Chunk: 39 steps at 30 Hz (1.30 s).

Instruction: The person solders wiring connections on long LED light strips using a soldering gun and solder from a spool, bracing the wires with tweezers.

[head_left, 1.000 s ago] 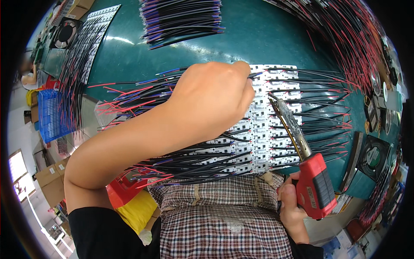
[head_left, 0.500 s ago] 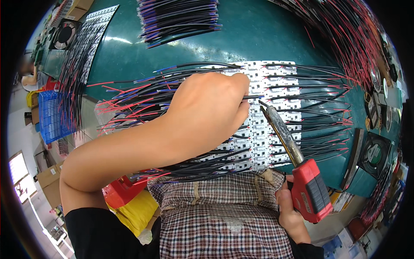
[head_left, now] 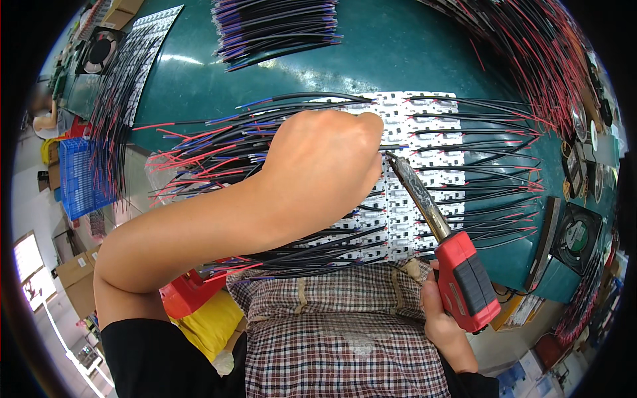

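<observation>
1. Currently, through the head view, I am observing a white circuit-board panel (head_left: 399, 118) lying flat on the green table (head_left: 186, 86), directly ahead of the checked apron (head_left: 345, 345); this placement is apparently putting it within reach of both hands.
2. The left hand (head_left: 325, 149) is arching over the panel's left part, knuckles up. It appears to be pinching a black wire (head_left: 396, 146), although its own back is hiding most of the fingers. The short end is projecting rightward, probably to leave it accessible.
3. The right hand (head_left: 451, 335) is grasping the red soldering tool (head_left: 468, 282) from behind and below. Gripping at the handle is presumably distancing the fingers from the metal barrel.
4. The tool is slanting up and left, its tip sitting just beside the left hand and the wire end. I cannot tell whether it is touching the panel.
5. The right-side wires (head_left: 497, 137) are fanning outward from the panel, likely leaving its middle exposed.
6. A wire bundle (head_left: 275, 33) is lying aligned beyond the panel, seemingly for easy picking.
</observation>
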Each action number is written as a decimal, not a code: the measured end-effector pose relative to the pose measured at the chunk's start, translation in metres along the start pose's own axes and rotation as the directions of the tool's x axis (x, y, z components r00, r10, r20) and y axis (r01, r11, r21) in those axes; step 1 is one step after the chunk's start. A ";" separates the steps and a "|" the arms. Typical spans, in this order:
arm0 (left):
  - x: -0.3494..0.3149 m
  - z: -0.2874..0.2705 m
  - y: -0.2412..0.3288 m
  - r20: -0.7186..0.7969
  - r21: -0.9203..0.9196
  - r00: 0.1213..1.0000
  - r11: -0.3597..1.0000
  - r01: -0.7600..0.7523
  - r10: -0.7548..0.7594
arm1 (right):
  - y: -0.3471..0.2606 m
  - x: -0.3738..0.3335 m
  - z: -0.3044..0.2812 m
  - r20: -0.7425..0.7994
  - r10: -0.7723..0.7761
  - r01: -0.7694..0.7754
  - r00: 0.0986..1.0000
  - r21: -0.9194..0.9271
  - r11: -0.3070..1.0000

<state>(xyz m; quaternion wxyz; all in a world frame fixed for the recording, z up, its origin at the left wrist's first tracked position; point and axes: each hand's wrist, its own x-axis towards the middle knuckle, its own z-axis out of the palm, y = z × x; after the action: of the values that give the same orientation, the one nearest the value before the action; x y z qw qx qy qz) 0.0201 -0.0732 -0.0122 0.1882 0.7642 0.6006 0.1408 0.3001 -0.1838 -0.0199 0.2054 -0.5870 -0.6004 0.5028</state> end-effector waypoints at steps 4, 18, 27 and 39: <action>0.000 0.001 -0.001 -0.005 0.007 1.000 1.000 -0.022 0.022 | 0.006 0.001 0.000 0.024 -0.078 0.079 0.997 -0.066 0.995; 0.003 -0.001 0.003 0.009 0.002 1.000 1.000 -0.024 0.024 | -0.004 -0.001 -0.003 -0.024 -0.018 0.018 1.000 -0.016 1.000; 0.004 -0.001 0.000 0.007 0.043 1.000 0.999 0.004 -0.005 | 0.007 -0.008 -0.004 0.009 0.014 -0.013 1.000 -0.060 0.998; 0.008 -0.004 0.000 0.054 0.024 0.998 0.999 0.028 -0.029 | 0.007 -0.004 -0.003 0.054 -0.049 0.052 0.997 -0.055 0.997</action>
<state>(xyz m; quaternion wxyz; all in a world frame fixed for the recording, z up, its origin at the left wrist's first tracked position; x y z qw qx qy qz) 0.0203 -0.0649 -0.0086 0.1975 0.7614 0.6076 0.1100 0.3068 -0.1874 -0.0234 0.1854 -0.5636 -0.6344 0.4956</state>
